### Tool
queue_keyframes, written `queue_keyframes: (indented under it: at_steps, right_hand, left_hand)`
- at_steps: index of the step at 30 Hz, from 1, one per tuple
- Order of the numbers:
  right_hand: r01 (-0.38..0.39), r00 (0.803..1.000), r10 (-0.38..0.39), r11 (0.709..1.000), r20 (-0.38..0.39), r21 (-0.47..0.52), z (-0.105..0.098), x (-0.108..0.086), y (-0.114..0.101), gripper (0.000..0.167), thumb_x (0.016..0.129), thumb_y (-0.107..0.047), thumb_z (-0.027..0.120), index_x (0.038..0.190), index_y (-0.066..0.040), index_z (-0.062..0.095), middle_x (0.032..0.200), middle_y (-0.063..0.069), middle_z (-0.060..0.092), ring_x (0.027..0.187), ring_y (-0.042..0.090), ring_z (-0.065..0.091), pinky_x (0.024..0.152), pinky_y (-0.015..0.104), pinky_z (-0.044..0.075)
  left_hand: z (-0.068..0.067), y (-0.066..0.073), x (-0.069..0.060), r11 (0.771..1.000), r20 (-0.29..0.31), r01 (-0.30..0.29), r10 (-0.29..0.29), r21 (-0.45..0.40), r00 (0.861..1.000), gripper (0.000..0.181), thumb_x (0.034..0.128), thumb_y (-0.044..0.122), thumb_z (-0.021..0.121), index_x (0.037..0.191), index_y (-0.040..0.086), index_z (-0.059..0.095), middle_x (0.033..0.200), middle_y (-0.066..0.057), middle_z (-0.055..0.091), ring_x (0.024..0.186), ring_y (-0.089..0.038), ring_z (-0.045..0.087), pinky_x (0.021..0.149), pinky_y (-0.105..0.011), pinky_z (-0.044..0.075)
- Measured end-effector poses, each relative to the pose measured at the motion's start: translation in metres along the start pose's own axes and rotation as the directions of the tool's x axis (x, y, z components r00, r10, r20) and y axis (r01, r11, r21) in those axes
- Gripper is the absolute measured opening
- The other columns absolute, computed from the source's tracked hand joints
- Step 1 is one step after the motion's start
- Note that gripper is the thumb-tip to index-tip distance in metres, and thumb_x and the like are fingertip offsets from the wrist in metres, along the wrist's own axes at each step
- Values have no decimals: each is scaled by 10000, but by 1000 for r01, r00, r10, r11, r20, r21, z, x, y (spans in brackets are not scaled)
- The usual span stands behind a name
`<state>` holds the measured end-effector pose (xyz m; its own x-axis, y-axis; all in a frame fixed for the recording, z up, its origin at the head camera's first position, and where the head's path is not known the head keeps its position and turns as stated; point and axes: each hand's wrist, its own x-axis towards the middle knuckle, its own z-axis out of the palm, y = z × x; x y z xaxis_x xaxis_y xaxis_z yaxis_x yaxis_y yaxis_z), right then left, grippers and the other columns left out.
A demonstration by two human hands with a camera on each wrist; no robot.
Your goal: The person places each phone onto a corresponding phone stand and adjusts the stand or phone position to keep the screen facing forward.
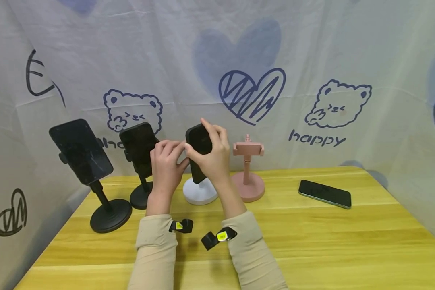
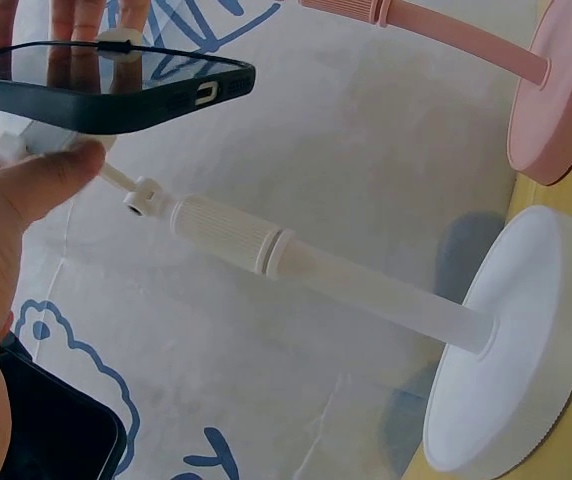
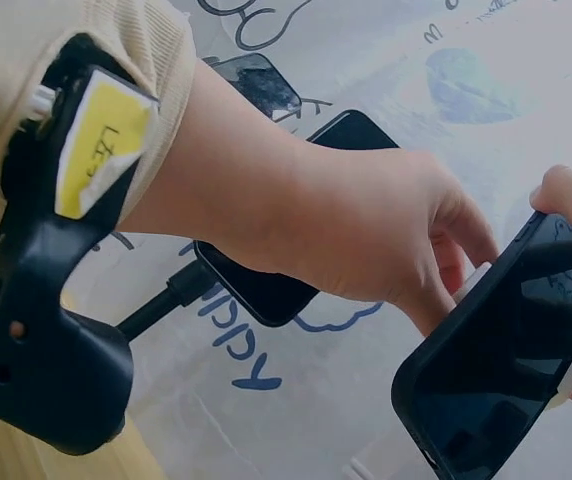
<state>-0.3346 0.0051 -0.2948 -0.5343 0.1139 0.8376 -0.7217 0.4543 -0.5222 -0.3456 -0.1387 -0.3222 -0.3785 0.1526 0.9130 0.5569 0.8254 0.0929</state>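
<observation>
Phone (image 1: 199,139) in a dark case tilts between my two hands, just above the round base of a white stand (image 2: 381,292), near the back edge of the wooden table (image 1: 311,241) and a little left of that edge's middle. My right hand (image 1: 214,157) grips the phone by its sides, thumb on one long edge and fingers on the other. My left hand (image 1: 165,163) reaches behind it, thumb and fingers pinching the white clamp (image 2: 51,138) at its back.

Just right of the white base, a pink stand (image 1: 247,169) stands upright along the back edge. Farther over, toward the back right corner, a loose phone (image 1: 324,194) lies flat, screen up. Toward the left edge I have a front black stand (image 1: 110,215) bearing a large phone (image 1: 81,151), and just behind it, closer to the back edge, a second black stand (image 1: 140,197) bearing another phone (image 1: 139,147), partly hidden by my left hand. Small black cameras (image 1: 210,241) sit at the cuffs of my beige sleeves (image 1: 255,253). Behind everything hangs pale cloth (image 1: 166,48) with bears, hearts and "happy" printed in blue.
</observation>
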Motion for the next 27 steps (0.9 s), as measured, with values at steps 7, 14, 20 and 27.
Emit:
queue_keyframes:
  at_steps: [7, 14, 20, 27]
  right_hand:
    - [16, 1000, -16, 999, 2, -31, -1, 0, 3, 689, 772, -300, 788, 1395, -143, 536, 1231, 189, 502, 1068, 299, 538, 835, 460, 528]
    - [60, 998, -59, 996, 14, -59, -1, 0, 6, 694, 780, -285, 798, 1399, -126, 526, 1221, 204, 485, 1027, 309, 542, 810, 445, 538]
    - [65, 998, -64, 996, 9, -61, -1, 1, 8, 696, 780, -285, 797, 1399, -117, 525, 1222, 208, 483, 1030, 312, 539, 820, 447, 534]
    - [76, 997, -76, 996, 2, -56, -1, 2, 9, 700, 772, -279, 802, 1392, -103, 529, 1214, 211, 482, 1019, 315, 542, 825, 451, 528]
  left_hand:
    - [4, -1, -2, 998, -43, -68, 68, -7, 997, 288, 797, 179, 801, 1053, 66, 733, 1008, -116, 700, 1020, -324, 550, 869, -515, 422]
    - [8, -3, -4, 994, -74, -105, 104, -10, 992, 243, 813, 121, 779, 1040, 46, 730, 1022, -126, 700, 1009, -323, 555, 853, -503, 431]
    - [9, -2, -4, 992, -85, -126, 125, -4, 988, 257, 813, 130, 783, 1048, 41, 731, 1026, -116, 705, 1009, -316, 548, 848, -490, 435]
    - [9, -2, -4, 988, -100, -149, 151, 35, 983, 243, 811, 123, 779, 1035, 41, 731, 1009, -107, 715, 1018, -311, 540, 806, -468, 445]
